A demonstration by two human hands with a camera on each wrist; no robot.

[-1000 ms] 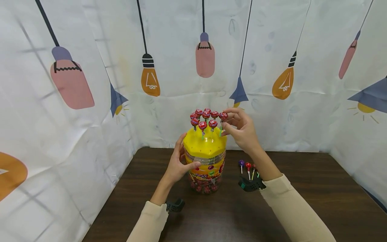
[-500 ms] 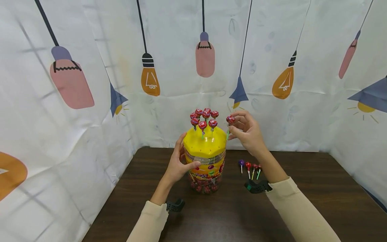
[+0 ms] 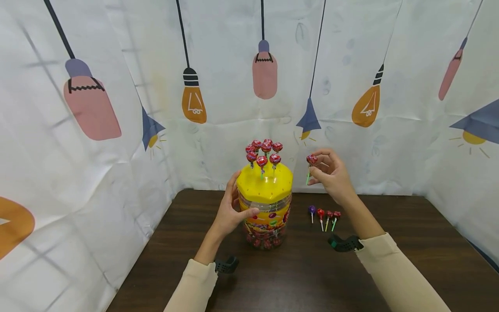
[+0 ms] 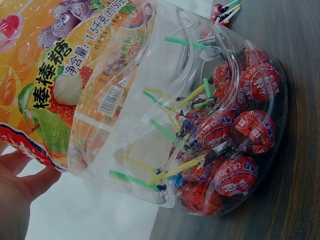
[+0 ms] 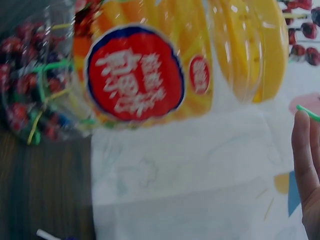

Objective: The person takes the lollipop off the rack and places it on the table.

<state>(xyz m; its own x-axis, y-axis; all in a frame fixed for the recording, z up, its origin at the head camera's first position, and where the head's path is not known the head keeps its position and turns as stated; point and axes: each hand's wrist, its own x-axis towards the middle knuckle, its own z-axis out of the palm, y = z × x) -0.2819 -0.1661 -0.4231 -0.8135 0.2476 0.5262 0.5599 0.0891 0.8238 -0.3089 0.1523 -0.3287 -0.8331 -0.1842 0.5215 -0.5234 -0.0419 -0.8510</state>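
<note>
A clear jar (image 3: 267, 221) with a yellow lid (image 3: 265, 184) stands on the table, and several red lollipops (image 3: 261, 161) stick up from the lid. Loose lollipops (image 4: 235, 175) fill its bottom in the left wrist view. My left hand (image 3: 230, 214) grips the jar's left side, thumb across the front. Right of the lid, in the air, my right hand (image 3: 331, 175) pinches a red lollipop (image 3: 311, 159) with a green stick (image 5: 308, 113) pointing down. The lollipop is apart from the lid.
On the dark table (image 3: 304, 277), right of the jar, lie a purple lollipop (image 3: 312, 209) and three red ones (image 3: 320, 213) in a row. A white sheet (image 3: 234, 56) printed with lamps hangs behind and at the sides.
My right hand has moved right and slightly down, away from the lid, carrying the lollipop. All four loose lollipops on the table now show fully. My left hand has stayed on the jar.
</note>
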